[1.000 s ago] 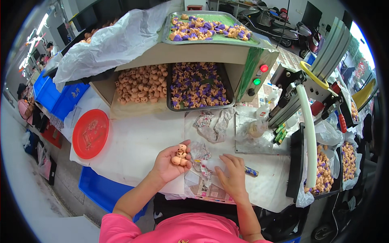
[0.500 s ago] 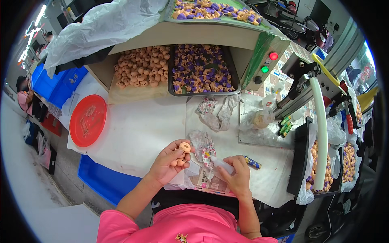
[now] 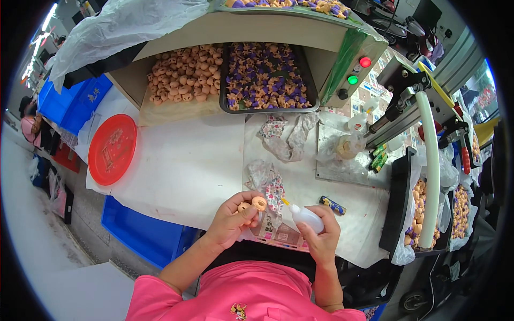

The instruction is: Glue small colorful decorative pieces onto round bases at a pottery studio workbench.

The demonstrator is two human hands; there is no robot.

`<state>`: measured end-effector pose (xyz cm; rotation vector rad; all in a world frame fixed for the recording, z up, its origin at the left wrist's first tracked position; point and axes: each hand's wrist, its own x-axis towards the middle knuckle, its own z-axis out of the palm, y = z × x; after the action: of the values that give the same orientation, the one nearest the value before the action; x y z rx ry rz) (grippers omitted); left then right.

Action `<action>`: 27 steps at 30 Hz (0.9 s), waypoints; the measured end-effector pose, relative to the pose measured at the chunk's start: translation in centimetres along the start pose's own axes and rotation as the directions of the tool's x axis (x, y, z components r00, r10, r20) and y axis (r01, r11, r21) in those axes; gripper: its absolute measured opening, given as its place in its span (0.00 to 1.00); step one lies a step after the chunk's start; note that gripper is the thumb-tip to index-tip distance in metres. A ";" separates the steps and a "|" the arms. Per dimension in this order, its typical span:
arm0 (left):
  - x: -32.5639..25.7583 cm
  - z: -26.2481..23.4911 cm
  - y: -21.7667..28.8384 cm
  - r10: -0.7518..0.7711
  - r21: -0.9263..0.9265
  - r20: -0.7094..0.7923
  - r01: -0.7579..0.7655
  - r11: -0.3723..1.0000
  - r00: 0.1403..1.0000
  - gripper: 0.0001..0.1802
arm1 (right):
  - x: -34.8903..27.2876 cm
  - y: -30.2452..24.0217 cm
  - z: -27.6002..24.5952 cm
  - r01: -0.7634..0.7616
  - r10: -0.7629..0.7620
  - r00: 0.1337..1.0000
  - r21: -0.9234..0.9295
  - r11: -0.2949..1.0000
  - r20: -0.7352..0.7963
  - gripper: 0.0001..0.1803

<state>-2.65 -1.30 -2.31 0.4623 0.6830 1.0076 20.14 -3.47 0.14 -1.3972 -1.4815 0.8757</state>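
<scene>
Peach-coloured, hollow, rounded pieces sit in the left hand, just below the centre of the frame. Around them, the white-covered desk spans the middle, its sheet presumably there to protect the surface. Across the top, a beige boxy shelf roofs a black rectangular tray of peach-and-purple figures and, to its left, a heap of round peach shells, probably set facing the person for easy reach. Towards the left edge lies a round red plastic plate. A crumpled flower-patterned wrap rests at the centre, beyond the hands. Lower centre, the left grip is closed around the pieces, thumb and fingers pinching, one piece's dark hole left uncovered, seemingly to keep it accessible. Right of that, the right hand has its grip wrapped round a translucent white squeeze bottle, a hold that looks suited to squeezing and aiming. Its slim yellow nozzle tilts up-left, near the pieces but apart from them.
</scene>
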 end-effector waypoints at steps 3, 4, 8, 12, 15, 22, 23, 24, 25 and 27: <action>0.4 0.2 -1.2 -0.015 0.045 -0.064 0.018 0.999 0.998 0.20 | -0.7 0.0 -0.3 -0.074 0.082 0.996 0.163 0.984 -0.043 0.18; 0.5 0.3 -1.4 -0.020 0.042 -0.062 0.022 0.999 0.998 0.20 | -0.8 0.1 -0.3 -0.082 0.108 0.990 0.251 0.965 -0.091 0.20; 0.8 0.4 -1.8 -0.046 0.120 -0.050 0.052 0.991 0.998 0.21 | -0.8 0.7 -0.2 0.016 0.016 0.988 0.204 0.979 -0.154 0.21; 0.9 0.3 -1.8 -0.066 0.140 -0.054 0.073 0.987 0.996 0.22 | -1.0 0.7 0.6 0.134 -0.121 0.977 0.063 0.989 -0.176 0.22; 1.0 0.2 -1.8 -0.084 0.130 -0.056 0.090 0.987 0.995 0.22 | -1.0 0.8 1.0 0.119 -0.106 0.978 0.059 0.991 -0.178 0.23; 1.3 -0.1 -1.9 -0.104 0.136 -0.053 0.110 0.985 0.993 0.22 | -0.6 1.0 1.0 0.115 -0.105 0.982 0.056 0.992 -0.158 0.22; 1.4 -0.1 -2.0 -0.103 0.147 -0.063 0.111 0.983 0.993 0.22 | -0.6 1.1 1.0 0.114 -0.104 0.982 0.055 0.992 -0.158 0.22; 1.4 0.0 -2.0 -0.102 0.158 -0.073 0.113 0.981 0.992 0.22 | -0.5 1.4 1.0 0.116 -0.107 0.982 0.050 0.992 -0.158 0.22; 1.5 0.0 -2.0 -0.103 0.159 -0.072 0.114 0.981 0.992 0.22 | -0.5 1.5 0.9 0.119 -0.111 0.981 0.044 0.992 -0.157 0.21; 1.5 0.0 -2.0 -0.114 0.147 -0.072 0.124 0.981 0.991 0.22 | -0.4 1.5 0.8 0.128 -0.122 0.979 0.027 0.991 -0.166 0.21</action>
<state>-0.84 -0.92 -4.04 0.5174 0.8388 0.8639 19.91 -3.64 -1.59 -1.3013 -1.4038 0.6895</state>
